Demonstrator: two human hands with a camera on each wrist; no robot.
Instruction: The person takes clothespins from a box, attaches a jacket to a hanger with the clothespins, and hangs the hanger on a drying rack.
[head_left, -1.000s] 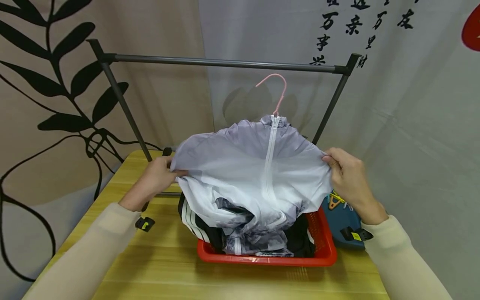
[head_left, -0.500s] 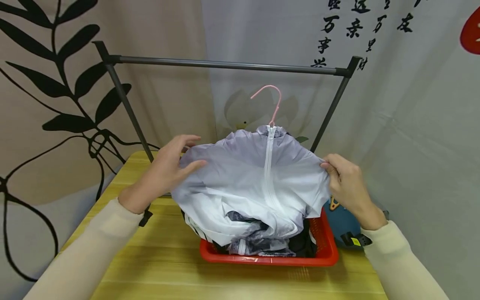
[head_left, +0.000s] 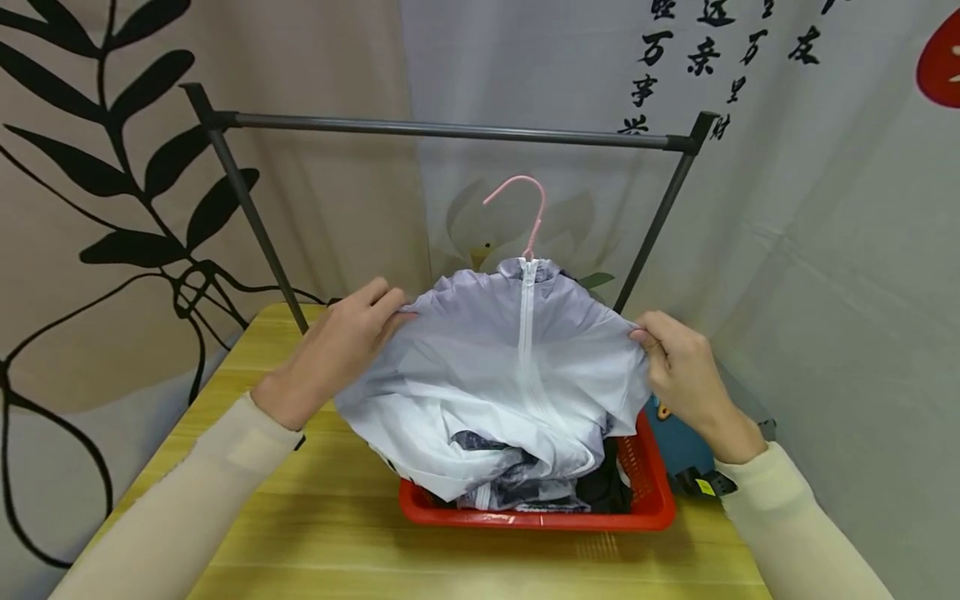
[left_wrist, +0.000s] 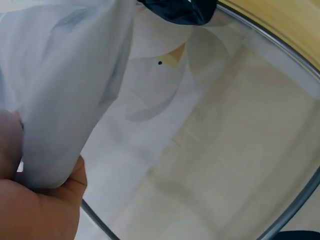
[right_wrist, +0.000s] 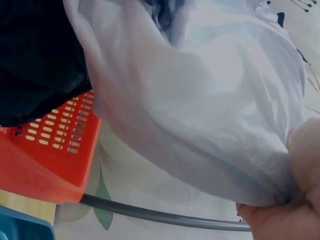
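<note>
A thin jacket (head_left: pixel 465 367), lilac at the shoulders and white lower down, spreads above a red basket (head_left: pixel 540 522). Its white zipper runs up to the collar, where the hook of a pink hanger (head_left: pixel 538 212) sticks out; the rest of the hanger is hidden inside. My left hand (head_left: pixel 345 346) pinches the jacket at its left shoulder, and the left wrist view has the cloth (left_wrist: pixel 75 90) between thumb and fingers. On the other side my right hand (head_left: pixel 686 371) pinches the sleeve edge. The jacket's lower part bunches over the basket.
Behind the basket stands a dark grey rack with a top bar (head_left: pixel 450 129). Dark clothes (head_left: pixel 603 483) lie in the basket on the wooden table (head_left: pixel 315 533). A blue container (head_left: pixel 678 437) sits at the basket's right.
My left hand let go of the jacket's left side, opened, and took hold again higher at the shoulder. The jacket and hanger have sunk and shifted left; my right hand keeps its grip.
</note>
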